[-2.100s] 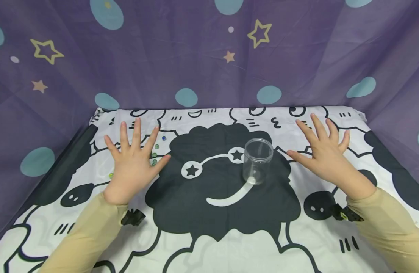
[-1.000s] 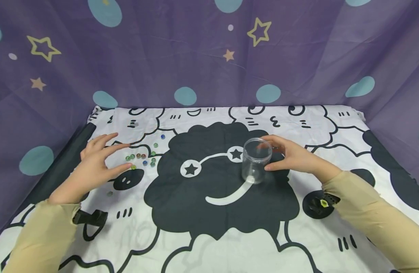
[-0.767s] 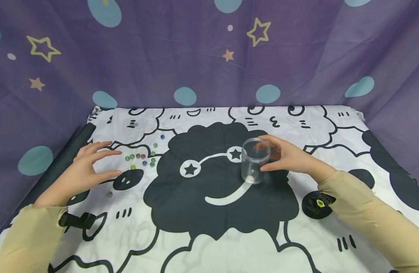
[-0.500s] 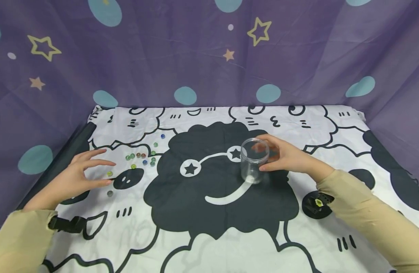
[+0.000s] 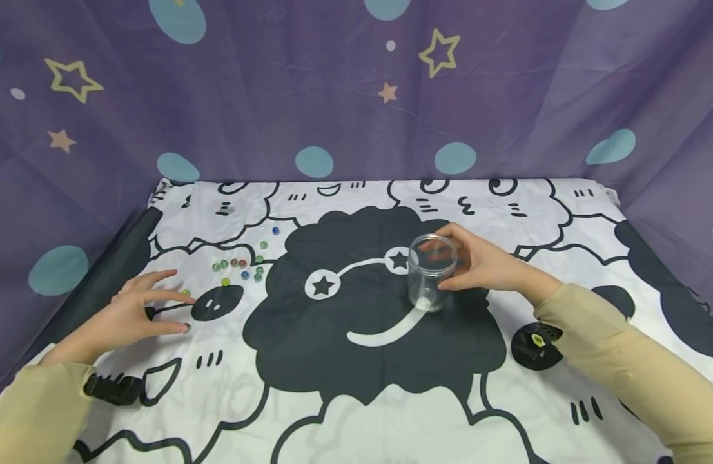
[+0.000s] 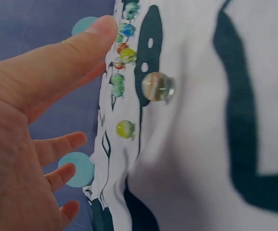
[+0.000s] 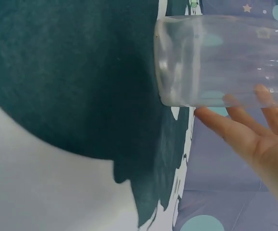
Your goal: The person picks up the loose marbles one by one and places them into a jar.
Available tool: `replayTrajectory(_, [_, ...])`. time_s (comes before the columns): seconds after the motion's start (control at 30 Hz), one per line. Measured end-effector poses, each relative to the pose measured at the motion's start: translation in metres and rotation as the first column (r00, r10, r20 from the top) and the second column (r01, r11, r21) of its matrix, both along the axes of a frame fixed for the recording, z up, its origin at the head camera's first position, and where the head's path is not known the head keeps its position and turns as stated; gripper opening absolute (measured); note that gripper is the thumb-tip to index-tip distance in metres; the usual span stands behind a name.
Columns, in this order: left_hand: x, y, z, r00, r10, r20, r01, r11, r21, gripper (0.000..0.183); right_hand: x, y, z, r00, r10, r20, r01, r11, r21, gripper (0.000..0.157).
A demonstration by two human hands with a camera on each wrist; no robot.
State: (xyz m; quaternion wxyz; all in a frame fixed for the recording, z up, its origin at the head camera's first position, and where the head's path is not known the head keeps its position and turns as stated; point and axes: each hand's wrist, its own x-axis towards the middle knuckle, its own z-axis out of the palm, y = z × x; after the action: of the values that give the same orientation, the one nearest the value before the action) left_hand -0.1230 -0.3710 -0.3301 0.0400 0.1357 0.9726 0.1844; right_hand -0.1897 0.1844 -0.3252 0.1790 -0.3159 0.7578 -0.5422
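My left hand hovers at the left of the table, thumb and fingers spread apart with nothing between them. At its thumb tip lies a clear marble with an orange-brown swirl. A yellow marble sits close by, partly covered by the fingers in the head view. My right hand holds a clear plastic jar from its right side, thumb in front and fingers around the back. The jar stands upright and lidless on the dark sheep print, with nothing visible inside.
Several loose marbles, among them a red marble, a green marble and a blue marble, lie left of the print. A white patterned cloth covers the table. Behind it hangs a purple curtain.
Both hands were spread wide above the table. The left came down leftward, then lowered toward the near clear marble. The right moved in to the jar, which has shifted slightly left.
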Motion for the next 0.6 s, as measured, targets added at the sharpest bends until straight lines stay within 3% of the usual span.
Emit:
replayTrajectory(0.27, [0.004,0.004,-0.005,0.999,0.018,0.032,-0.018,1.000,0.004,0.037,0.000,-0.001,0.006,1.000,-0.003,0.000,0.003,0.999,0.039,0.066])
replayTrajectory(0.6, [0.005,-0.002,-0.014,0.998,0.038,0.043,-0.036,0.998,-0.054,0.031,0.002,-0.002,0.007,1.000,-0.007,-0.012,0.008,0.999,0.053,0.066])
